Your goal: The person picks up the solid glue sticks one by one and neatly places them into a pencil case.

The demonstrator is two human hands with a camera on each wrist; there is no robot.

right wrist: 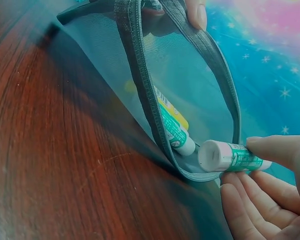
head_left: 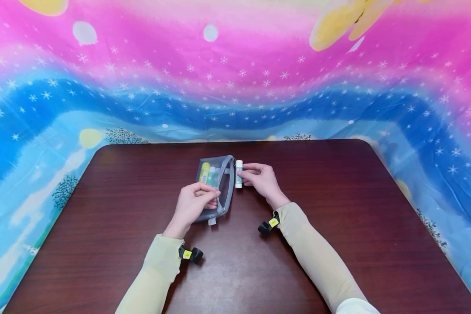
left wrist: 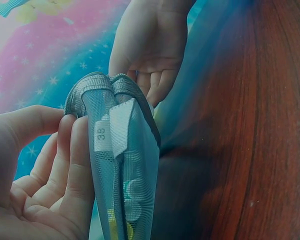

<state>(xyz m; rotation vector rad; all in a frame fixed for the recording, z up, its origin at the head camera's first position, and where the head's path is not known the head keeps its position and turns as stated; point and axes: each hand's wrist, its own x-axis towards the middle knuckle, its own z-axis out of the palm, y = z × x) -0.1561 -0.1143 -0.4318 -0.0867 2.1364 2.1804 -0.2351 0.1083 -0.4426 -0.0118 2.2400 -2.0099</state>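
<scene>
A grey mesh zipper pouch (head_left: 227,192) lies on the table with its mouth spread apart toward the right. My left hand (head_left: 196,200) pinches one edge of that mouth between thumb and fingers. Inside the pouch, a yellow glue stick (head_left: 204,172) and a green-and-white glue stick (right wrist: 175,131) show through the mesh. My right hand (head_left: 262,179) pinches another green-and-white glue stick (head_left: 239,174) by its middle. In the right wrist view, the white end of this held glue stick (right wrist: 230,156) is right at the pouch's zipper rim. A white tag (left wrist: 121,127) hangs from the pouch's near end.
The dark red-brown wooden table (head_left: 114,226) reaches out on all sides of the pouch. Behind it hangs a pink and blue cloth (head_left: 161,78) with snowflake prints. A black wrist camera (head_left: 191,254) is strapped to each sleeve.
</scene>
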